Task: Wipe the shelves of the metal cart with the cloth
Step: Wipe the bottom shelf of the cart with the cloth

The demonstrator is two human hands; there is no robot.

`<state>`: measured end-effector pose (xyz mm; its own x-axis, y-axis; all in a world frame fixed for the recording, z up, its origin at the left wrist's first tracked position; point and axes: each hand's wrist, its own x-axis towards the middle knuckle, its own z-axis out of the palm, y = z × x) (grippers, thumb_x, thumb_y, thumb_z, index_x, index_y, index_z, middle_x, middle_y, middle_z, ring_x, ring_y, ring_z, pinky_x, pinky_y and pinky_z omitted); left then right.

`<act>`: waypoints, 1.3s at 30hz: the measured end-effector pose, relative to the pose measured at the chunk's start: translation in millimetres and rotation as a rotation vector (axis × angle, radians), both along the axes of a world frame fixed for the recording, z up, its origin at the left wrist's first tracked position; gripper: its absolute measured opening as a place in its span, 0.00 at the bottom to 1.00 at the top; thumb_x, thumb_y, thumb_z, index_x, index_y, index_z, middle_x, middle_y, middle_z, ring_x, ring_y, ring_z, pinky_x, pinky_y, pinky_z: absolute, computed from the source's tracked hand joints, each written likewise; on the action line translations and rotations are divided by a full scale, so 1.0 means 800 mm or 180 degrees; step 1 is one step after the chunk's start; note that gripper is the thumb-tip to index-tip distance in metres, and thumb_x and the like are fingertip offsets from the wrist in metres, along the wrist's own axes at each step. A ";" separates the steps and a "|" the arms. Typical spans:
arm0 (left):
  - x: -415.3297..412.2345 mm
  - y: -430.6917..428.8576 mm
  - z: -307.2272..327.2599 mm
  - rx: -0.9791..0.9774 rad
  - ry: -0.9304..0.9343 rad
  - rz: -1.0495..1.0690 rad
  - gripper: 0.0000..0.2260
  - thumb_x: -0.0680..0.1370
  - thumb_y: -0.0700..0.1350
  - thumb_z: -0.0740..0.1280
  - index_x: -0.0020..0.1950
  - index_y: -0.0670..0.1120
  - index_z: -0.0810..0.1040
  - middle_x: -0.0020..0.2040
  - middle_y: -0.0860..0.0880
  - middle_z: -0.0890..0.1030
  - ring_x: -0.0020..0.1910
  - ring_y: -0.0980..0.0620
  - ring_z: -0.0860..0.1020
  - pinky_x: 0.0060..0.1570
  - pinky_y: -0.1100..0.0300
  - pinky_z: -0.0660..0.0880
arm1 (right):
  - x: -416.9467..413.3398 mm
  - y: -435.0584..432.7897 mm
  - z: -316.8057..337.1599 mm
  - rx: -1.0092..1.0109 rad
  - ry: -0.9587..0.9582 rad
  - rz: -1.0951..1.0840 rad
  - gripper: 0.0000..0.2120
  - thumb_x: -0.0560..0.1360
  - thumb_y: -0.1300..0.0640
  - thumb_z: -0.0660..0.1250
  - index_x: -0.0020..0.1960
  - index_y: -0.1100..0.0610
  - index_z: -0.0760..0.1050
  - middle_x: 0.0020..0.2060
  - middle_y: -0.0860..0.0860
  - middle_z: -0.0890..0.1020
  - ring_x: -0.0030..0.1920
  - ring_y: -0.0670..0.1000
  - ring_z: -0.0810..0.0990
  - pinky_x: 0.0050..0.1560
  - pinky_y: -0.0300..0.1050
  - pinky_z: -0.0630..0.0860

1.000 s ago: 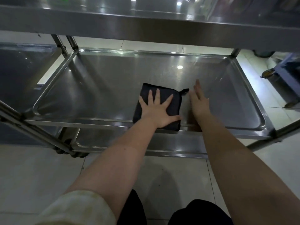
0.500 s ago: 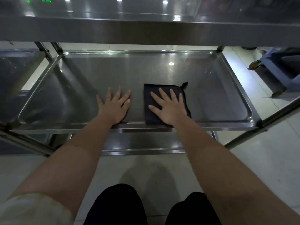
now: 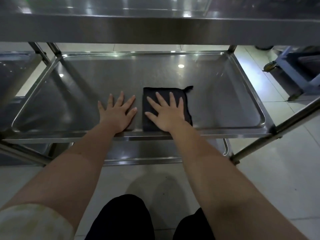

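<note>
Cloth (image 3: 165,92) handover noted: a second ago the left hand (image 3: 116,115) was pressing it. Now the right hand (image 3: 168,113) is lying flat on it, fingers spread, near the middle shelf's (image 3: 103,73) front edge. The left hand is resting open just beside it. Judgement: right-side wiping is starting.

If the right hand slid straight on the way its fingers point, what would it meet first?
The right hand lies flat on the cloth. Ahead is only bare shelf, so probably its raised far rim first, though depth is hard to judge.
</note>
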<state>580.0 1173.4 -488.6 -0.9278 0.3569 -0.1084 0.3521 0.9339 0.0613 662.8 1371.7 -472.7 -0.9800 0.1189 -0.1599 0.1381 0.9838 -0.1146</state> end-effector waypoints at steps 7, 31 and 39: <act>0.004 0.000 0.004 0.0088 -0.0011 -0.0011 0.26 0.77 0.71 0.44 0.75 0.72 0.45 0.81 0.58 0.45 0.79 0.44 0.45 0.71 0.32 0.41 | 0.060 0.160 0.002 -0.0007 0.0135 -0.0619 0.32 0.75 0.27 0.48 0.77 0.32 0.46 0.79 0.41 0.47 0.79 0.59 0.44 0.75 0.63 0.41; 0.125 0.032 0.037 0.0877 0.0619 0.0185 0.20 0.75 0.66 0.64 0.54 0.53 0.82 0.53 0.45 0.78 0.57 0.40 0.73 0.54 0.49 0.67 | 0.012 0.011 0.051 0.0234 -0.0157 0.1103 0.35 0.78 0.68 0.53 0.78 0.40 0.55 0.79 0.43 0.48 0.78 0.60 0.37 0.71 0.68 0.33; 0.140 0.063 0.051 0.2020 0.0028 0.0525 0.07 0.76 0.48 0.71 0.47 0.50 0.74 0.49 0.47 0.82 0.53 0.42 0.78 0.48 0.52 0.72 | 0.013 0.033 0.093 0.1159 0.0455 0.1254 0.14 0.78 0.52 0.64 0.63 0.51 0.75 0.62 0.54 0.72 0.69 0.61 0.61 0.76 0.60 0.44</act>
